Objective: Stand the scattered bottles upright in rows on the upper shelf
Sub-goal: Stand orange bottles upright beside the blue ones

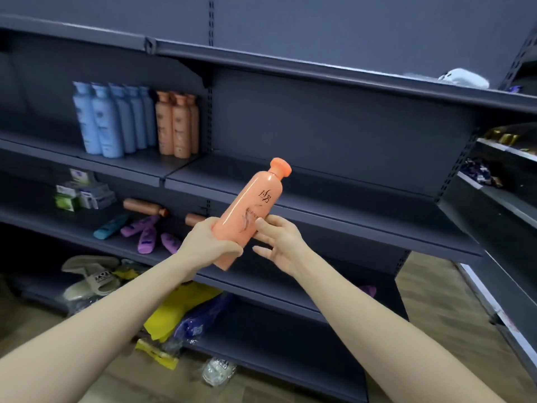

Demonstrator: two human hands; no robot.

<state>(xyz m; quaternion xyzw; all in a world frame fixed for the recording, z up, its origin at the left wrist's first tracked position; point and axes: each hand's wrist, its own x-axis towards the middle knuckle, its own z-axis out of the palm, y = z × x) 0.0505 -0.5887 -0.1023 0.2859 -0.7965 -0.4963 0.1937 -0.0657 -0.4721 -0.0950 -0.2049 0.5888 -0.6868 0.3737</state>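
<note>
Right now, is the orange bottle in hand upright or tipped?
Tipped. The orange bottle leans in mid-air, cap up and to the right; left hand grips its base, right hand touches its side.

The held bottle (250,216) is glossy salmon-orange with dark lettering and a faint feather-like motif; its cap (280,167) is a deeper orange. The shelf (334,199) is dark slate-grey. The blue bottles (98,120) are pale, the orange bottles (177,126) match the held one. The tubes (146,238) are purple, one tube (110,226) teal, the lying bottle (143,205) coppery brown, the boxes (78,193) green and white. The pack (180,306) is yellow, the slipper (90,276) beige, the floor (436,301) brown wood-grain.
</note>
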